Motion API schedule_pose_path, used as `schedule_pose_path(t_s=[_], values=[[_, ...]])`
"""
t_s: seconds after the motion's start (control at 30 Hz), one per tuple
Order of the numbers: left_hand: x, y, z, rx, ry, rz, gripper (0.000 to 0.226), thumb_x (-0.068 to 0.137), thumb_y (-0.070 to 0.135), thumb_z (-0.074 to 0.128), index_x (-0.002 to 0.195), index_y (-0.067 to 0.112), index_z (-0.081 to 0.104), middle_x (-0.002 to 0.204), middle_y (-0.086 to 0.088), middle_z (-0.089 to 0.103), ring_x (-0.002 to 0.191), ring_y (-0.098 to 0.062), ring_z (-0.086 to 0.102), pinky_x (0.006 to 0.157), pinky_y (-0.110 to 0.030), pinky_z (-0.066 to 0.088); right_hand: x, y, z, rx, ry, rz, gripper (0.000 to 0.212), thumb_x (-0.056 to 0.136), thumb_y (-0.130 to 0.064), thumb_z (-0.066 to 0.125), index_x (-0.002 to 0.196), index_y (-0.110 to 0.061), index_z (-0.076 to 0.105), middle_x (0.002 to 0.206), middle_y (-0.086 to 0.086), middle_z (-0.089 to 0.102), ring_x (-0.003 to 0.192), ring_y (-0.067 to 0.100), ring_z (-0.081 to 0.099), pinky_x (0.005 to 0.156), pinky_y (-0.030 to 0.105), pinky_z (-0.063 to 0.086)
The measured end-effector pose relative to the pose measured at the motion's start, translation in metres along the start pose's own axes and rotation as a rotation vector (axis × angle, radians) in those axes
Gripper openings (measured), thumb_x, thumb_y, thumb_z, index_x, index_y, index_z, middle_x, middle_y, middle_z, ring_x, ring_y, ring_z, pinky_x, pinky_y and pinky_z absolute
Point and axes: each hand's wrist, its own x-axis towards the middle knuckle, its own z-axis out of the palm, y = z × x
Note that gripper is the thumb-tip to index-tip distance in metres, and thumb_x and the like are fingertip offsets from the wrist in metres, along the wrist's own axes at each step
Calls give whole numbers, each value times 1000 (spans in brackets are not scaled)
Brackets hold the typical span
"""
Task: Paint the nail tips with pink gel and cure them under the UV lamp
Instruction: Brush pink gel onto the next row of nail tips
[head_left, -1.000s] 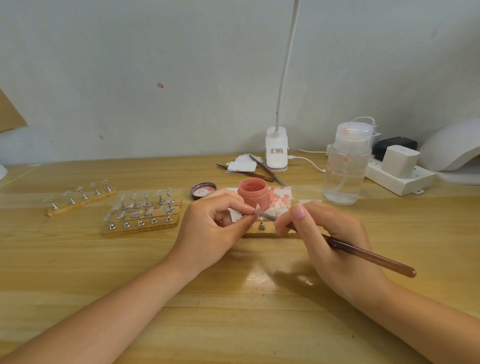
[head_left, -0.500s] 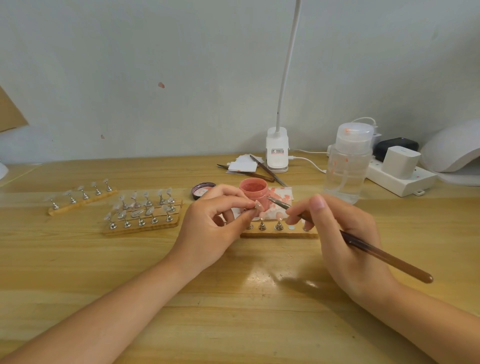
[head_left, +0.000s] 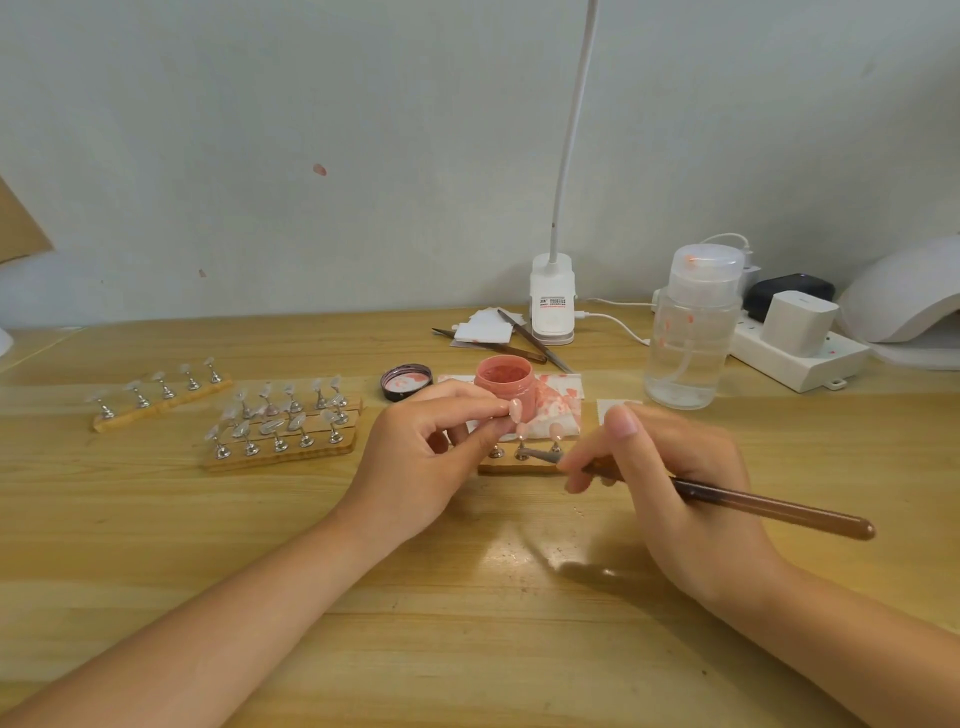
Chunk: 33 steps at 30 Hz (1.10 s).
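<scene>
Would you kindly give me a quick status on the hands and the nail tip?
Left hand pinches pink nail tip. Right hand grips brush, bristles low by the stand. Gel jar open behind; nothing blocking.

Soft even daylight; wide-angle edge bending

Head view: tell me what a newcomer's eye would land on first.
The two hands at the centre: the left hand pinches a pink nail tip, and the right hand holds a long brown brush pointing toward it. Just behind them stands the open pink gel jar on a stained paper towel. To the left, wooden stands of clear nail tips line the table.
</scene>
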Motion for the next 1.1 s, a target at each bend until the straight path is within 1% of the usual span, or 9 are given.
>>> schedule_pose_path(t_s=[0.17, 0.33, 0.43, 0.5, 0.6, 0.67, 0.8, 0.97, 1.1], values=[[0, 0, -1, 30, -19, 13, 13, 80, 19, 62, 87, 27, 69, 84, 5, 64, 56, -3, 46, 55, -9, 34, 5, -2, 4, -130, 29, -28, 28, 92, -35, 37, 80, -33, 62, 72, -13, 64, 72, 7, 59, 66, 23, 44], [0, -1, -1, 52, -17, 2, 15, 81, 9, 64, 89, 20, 71, 84, 6, 62, 54, 0, 45, 57, -6, 34, 1, 0, 1, 4, 18, 9, 51, 94, -44, 34, 69, -17, 69, 64, -9, 65, 65, 7, 62, 61, 21, 45], [0, 0, 0, 49, -23, 22, 14, 80, 18, 61, 89, 27, 69, 84, 7, 63, 56, -2, 47, 56, -7, 34, 4, -1, 2, -94, 38, -18, 35, 94, -39, 36, 76, -30, 65, 70, -11, 65, 71, 10, 61, 64, 29, 47], [0, 1, 0, 57, -27, 35, 15, 80, 20, 60, 89, 30, 68, 85, 7, 62, 57, -4, 47, 56, -8, 35, 5, 0, 3, -142, 18, -2, 28, 92, -38, 36, 79, -38, 61, 72, -14, 64, 73, 7, 60, 66, 25, 45], [0, 0, -1, 60, -28, 27, 20, 81, 8, 64, 89, 26, 69, 85, 8, 61, 57, -3, 47, 56, -8, 35, 2, 2, 1, -30, 20, 21, 44, 93, -46, 36, 71, -24, 69, 64, -10, 65, 66, 6, 61, 61, 19, 44], [-1, 0, -1, 62, -27, 20, 25, 81, 4, 65, 88, 28, 69, 84, 8, 61, 56, -3, 47, 56, -10, 36, 0, 2, 1, -15, 37, 2, 53, 94, -47, 33, 69, -17, 69, 63, -8, 65, 64, 8, 62, 60, 24, 47], [-1, 2, -1, 63, -31, 37, 28, 80, 6, 66, 88, 32, 67, 83, 7, 61, 54, -7, 47, 53, -11, 37, 5, 0, 2, -151, 22, -7, 28, 92, -40, 36, 79, -39, 60, 72, -15, 64, 74, 8, 60, 66, 26, 45], [-1, 1, -1, 67, -29, 11, 34, 80, 1, 66, 86, 35, 67, 84, 7, 61, 54, -16, 48, 51, -24, 40, 1, 3, 0, -19, 41, 31, 56, 93, -51, 32, 67, -17, 69, 61, -7, 64, 64, 11, 63, 61, 36, 49], [-1, 2, -1, 66, -31, 11, 31, 79, 1, 67, 87, 32, 67, 84, 5, 62, 54, -15, 48, 49, -19, 38, 5, 1, 2, -146, 30, -8, 35, 92, -44, 35, 77, -33, 64, 69, -14, 64, 70, 10, 59, 63, 30, 46]])
